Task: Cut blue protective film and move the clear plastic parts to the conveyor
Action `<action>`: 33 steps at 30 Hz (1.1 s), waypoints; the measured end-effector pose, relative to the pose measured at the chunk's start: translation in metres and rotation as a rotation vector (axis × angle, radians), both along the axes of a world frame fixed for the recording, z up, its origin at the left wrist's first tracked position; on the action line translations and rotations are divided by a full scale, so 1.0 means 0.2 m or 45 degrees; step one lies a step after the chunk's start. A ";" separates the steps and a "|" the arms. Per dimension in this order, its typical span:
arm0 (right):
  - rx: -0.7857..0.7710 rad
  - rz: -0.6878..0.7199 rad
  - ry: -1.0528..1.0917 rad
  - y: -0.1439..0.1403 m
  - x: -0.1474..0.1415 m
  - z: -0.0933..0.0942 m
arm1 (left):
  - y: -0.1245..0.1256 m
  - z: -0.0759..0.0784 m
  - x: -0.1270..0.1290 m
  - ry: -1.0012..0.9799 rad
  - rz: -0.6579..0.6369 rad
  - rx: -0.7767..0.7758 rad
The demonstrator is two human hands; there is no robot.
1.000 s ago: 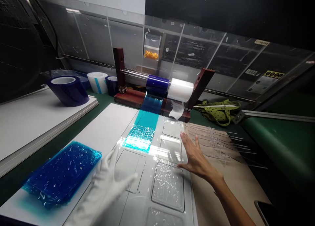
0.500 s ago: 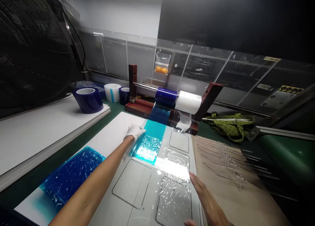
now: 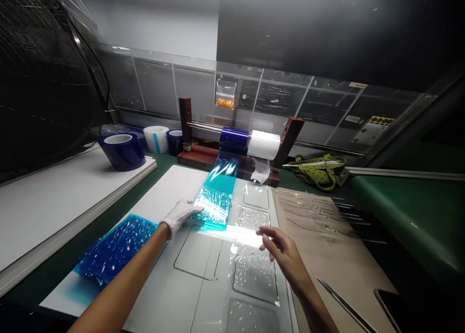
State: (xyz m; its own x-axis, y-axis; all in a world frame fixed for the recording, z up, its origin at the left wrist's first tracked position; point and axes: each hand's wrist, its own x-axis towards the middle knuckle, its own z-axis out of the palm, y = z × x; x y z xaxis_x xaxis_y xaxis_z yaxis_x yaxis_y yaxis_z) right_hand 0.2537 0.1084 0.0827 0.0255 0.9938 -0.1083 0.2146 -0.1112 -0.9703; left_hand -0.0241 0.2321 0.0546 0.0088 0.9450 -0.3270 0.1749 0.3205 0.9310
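Note:
My left hand (image 3: 180, 214), in a white glove, reaches to the left edge of a translucent blue film strip (image 3: 218, 188), near its lower end. Its fingers are stretched out and touch the film's edge. The strip runs down from a dark blue film roll (image 3: 234, 138) onto a pale sheet (image 3: 167, 294) with dark rounded outlines. My bare right hand (image 3: 281, 248) hovers over the sheet's right side, fingers apart and loosely bent, holding nothing. Below it, wrinkled clear film (image 3: 254, 275) covers the outlined panels.
A white roll (image 3: 264, 145) shares the wooden stand's (image 3: 292, 137) rod. Blue film pieces (image 3: 118, 248) lie left. Tape rolls (image 3: 122, 151) stand behind, one on a stack of white boards (image 3: 54, 202). Tweezers (image 3: 345, 304) and thin wire-like parts (image 3: 319, 217) lie right, near a green pouch (image 3: 316, 171).
My left hand has slid down along the film's left edge, toward its lower end. My right hand has come up and inward over the sheet. The view has shifted, bringing the tweezers into sight.

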 end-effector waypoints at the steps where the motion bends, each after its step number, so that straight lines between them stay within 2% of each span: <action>1: -0.054 0.001 0.059 0.06 -0.06 0.01 | -0.02 0.00 -0.01 -0.035 -0.036 -0.023; 5: -0.223 0.093 0.197 0.26 -0.27 -0.02 | -0.07 0.04 -0.04 -0.155 -0.109 -0.046; 8: -0.246 0.126 0.269 0.25 -0.40 -0.07 | -0.15 0.10 -0.07 -0.181 -0.095 -0.039; 12: -0.172 0.076 0.323 0.01 -0.50 -0.11 | -0.39 0.19 -0.13 -0.134 -0.031 -0.034; 15: -0.182 0.075 0.337 -0.25 -0.56 -0.15 | -0.63 0.21 -0.19 -0.077 0.016 -0.056; 18: -0.265 0.102 0.357 -0.51 -0.64 -0.24 | -0.86 0.12 -0.25 0.009 0.096 -0.142; 21: -0.392 0.098 0.392 -0.70 -0.71 -0.38 | -1.03 -0.02 -0.30 0.100 0.293 -0.172; 23: -0.430 0.068 0.392 -0.78 -0.74 -0.48 | -1.12 -0.10 -0.32 0.074 0.333 -0.171; 27: -0.484 0.021 0.423 -0.85 -0.78 -0.58 | -1.22 -0.21 -0.33 -0.001 0.315 -0.203; 33: -0.542 -0.006 0.496 -0.84 -0.79 -0.57 | -1.23 -0.24 -0.30 0.048 0.376 -0.201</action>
State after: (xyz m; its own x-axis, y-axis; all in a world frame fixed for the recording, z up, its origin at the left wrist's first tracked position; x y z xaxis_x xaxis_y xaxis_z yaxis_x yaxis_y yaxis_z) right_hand 0.0952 -0.0591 -0.0309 -0.0923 0.8605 -0.5011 -0.1513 -0.5095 -0.8471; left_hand -0.0840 -0.0134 0.0074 -0.2731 0.8425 -0.4643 0.0864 0.5022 0.8605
